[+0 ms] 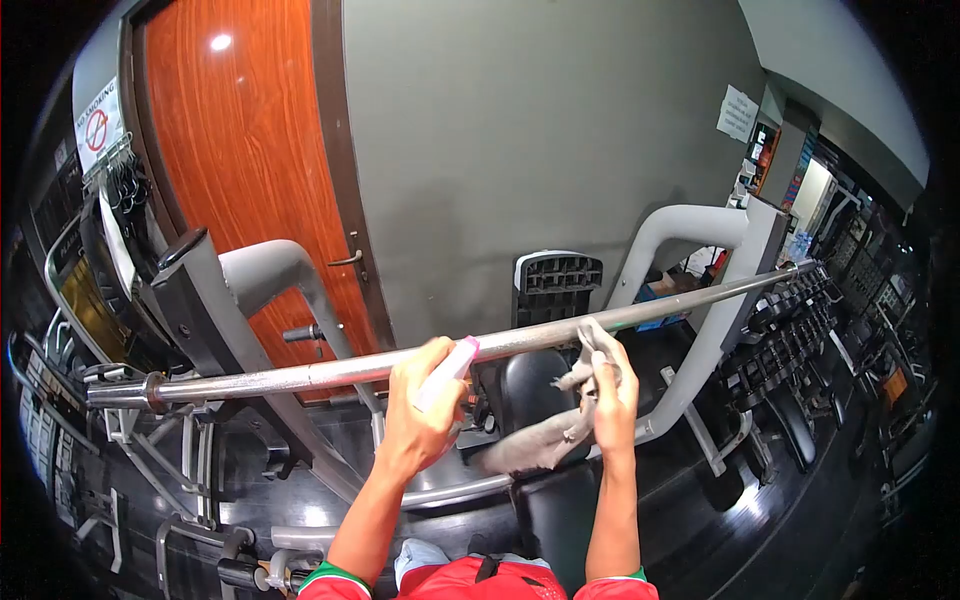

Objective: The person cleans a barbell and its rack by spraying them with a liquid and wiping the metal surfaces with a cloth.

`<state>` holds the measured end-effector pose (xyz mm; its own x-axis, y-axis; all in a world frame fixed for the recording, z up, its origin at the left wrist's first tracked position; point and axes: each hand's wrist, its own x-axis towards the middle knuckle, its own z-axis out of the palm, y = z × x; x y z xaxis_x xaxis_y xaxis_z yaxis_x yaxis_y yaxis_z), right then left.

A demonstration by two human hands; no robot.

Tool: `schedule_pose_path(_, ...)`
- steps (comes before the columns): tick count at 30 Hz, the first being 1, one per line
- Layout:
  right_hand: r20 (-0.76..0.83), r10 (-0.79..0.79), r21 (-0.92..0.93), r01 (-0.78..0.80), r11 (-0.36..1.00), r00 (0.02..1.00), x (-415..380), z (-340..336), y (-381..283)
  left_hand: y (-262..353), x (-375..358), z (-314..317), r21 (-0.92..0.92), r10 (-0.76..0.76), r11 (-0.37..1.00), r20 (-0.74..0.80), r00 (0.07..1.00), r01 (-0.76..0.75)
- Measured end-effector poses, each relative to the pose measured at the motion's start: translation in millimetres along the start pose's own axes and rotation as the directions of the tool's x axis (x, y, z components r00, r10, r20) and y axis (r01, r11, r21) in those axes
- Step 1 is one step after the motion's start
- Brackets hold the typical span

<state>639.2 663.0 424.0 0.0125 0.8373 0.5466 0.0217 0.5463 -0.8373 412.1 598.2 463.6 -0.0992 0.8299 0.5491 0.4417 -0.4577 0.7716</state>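
Note:
A long metal barbell [330, 374] lies across the grey uprights of a bench frame, running from lower left to upper right. My left hand [422, 410] is closed around a white bottle [445, 375] with a pink top, just in front of the bar's middle. Farther right, my right hand [612, 395] grips a grey cloth [540, 443]; the cloth's upper part touches the bar, and the rest hangs down to the left.
Behind the bar are a grey wall [530, 130] and a wooden door [235, 130]. A black padded bench [555, 515] stands below. Dumbbell racks [790, 335] line the right side, and hangers with belts [125, 190] hang at left.

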Motion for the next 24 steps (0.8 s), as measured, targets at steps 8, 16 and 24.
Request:
schedule_pose_path(8,0.276,-0.173,-0.691,0.320,0.648,0.945,-10,78,-17,3,6,-10,-0.194,-0.067,0.979,-0.010,0.998,0.064)
schedule_pose_path(16,0.245,-0.128,-0.694,0.267,0.668,0.961,-14,51,-19,-7,-1,-13,-0.171,-0.094,0.981,0.004,0.996,0.093)
schedule_pose_path(24,0.170,-0.167,-0.670,0.238,0.703,0.971,-16,66,-18,-3,-5,0,-0.131,-0.093,0.988,-0.082,0.992,0.082)
